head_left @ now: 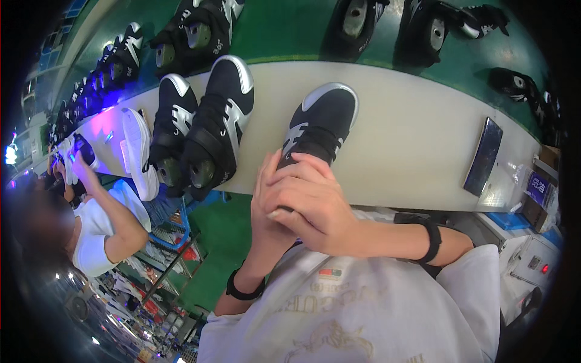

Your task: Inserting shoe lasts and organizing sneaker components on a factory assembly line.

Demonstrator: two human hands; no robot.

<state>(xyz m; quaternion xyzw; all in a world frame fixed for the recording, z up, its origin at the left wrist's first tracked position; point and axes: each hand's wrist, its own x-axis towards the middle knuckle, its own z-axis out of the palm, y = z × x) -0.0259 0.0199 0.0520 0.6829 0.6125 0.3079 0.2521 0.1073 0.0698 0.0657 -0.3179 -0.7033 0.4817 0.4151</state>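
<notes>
A black shoe with a silver toe edge and silver side panels is in front of me, toe pointing away, at the white bench top. Both my hands are closed over its heel end, which they mostly hide. My left hand wraps the shoe's left side, its fingers partly covered. Laid across it from the right, my right hand has its fingers bent over the shoe's collar and my left hand. To the left, two similar black-and-silver shoes stand side by side, with dark lasts showing in their openings.
A white sole leans beside those shoes on the white bench. A phone lies at the bench's right. More shoes stand on the green surface beyond. At left, a co-worker in a white shirt handles something pale.
</notes>
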